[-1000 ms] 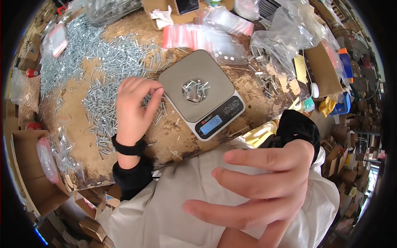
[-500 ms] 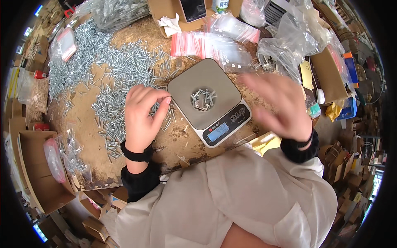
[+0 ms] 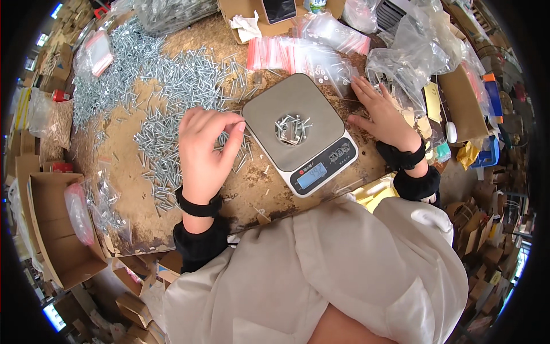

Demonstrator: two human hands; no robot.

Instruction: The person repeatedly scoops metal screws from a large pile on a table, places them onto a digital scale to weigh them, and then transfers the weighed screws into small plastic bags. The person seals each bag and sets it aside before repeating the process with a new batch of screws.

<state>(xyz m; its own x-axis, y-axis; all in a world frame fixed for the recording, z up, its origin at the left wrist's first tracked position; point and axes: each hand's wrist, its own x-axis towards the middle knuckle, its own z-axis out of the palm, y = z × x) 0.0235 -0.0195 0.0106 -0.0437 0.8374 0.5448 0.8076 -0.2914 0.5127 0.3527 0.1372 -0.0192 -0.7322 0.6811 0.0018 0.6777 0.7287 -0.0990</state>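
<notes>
A white kitchen scale point(image 3: 299, 135) with a grey square plate and a lit blue display stands in front of me. On its plate, a small heap of silver screws point(image 3: 293, 128) sits within a round outline, perhaps a shallow dish, with a flat metal piece among them. My left hand point(image 3: 205, 148) is at the plate's left edge, thumb and forefinger pinched together; whatever is between them is too small to make out. To the right of the scale, my right hand point(image 3: 385, 118) spreads its fingers, the tips near clear zip bags point(image 3: 327, 64) with small white discs in them.
Loose screws point(image 3: 189, 86) cover the left half of the worn wooden table. Red-edged zip bags point(image 3: 269, 54) lie behind the scale, below a cardboard box with a phone point(image 3: 279, 10). Crumpled plastic point(image 3: 404, 63) is at the right; an open carton point(image 3: 63, 229) stands at the left.
My right hand has swung from a blur above the table's right side to rest by the bags, fingers spread. My left hand keeps its pinch by the scale. The view has shifted slightly.
</notes>
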